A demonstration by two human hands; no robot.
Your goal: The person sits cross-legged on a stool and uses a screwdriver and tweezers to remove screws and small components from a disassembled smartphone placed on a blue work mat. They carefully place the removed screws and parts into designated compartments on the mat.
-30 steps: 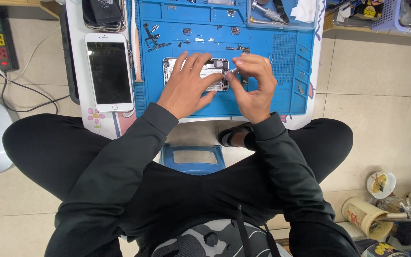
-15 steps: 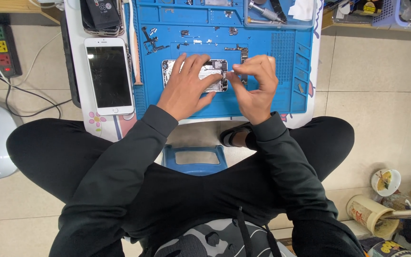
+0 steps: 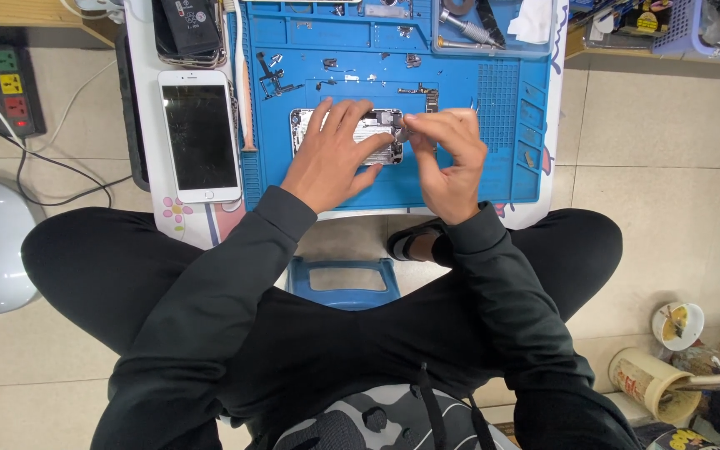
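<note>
- Lying flat near the middle of the blue work mat (image 3: 460, 179), the opened phone body (image 3: 377, 127) has its long axis running left to right across the view; which end is its top cannot be told.
- Much of that body is hidden under the two hands, so only a strip of silvery inner parts shows between the fingers.
- The left hand (image 3: 332, 157) rests palm down on the phone body's left half, fingers spread and pressing it flat, gripping nothing.
- The right hand (image 3: 447, 154) has thumb and fingertips pinched together at the body's right end; whatever they pinch is too small to make out.
- Small loose parts (image 3: 277, 73) lie scattered on the mat above the phone body, too fine to identify.
- A white smartphone (image 3: 200, 133) with a dark screen lies upright on the table just left of the mat, well clear of the hands.
- A power strip (image 3: 12, 87) sits on the floor at far left, partly cut off by the table edge.
- The mat's top edge and its tools are cropped.
</note>
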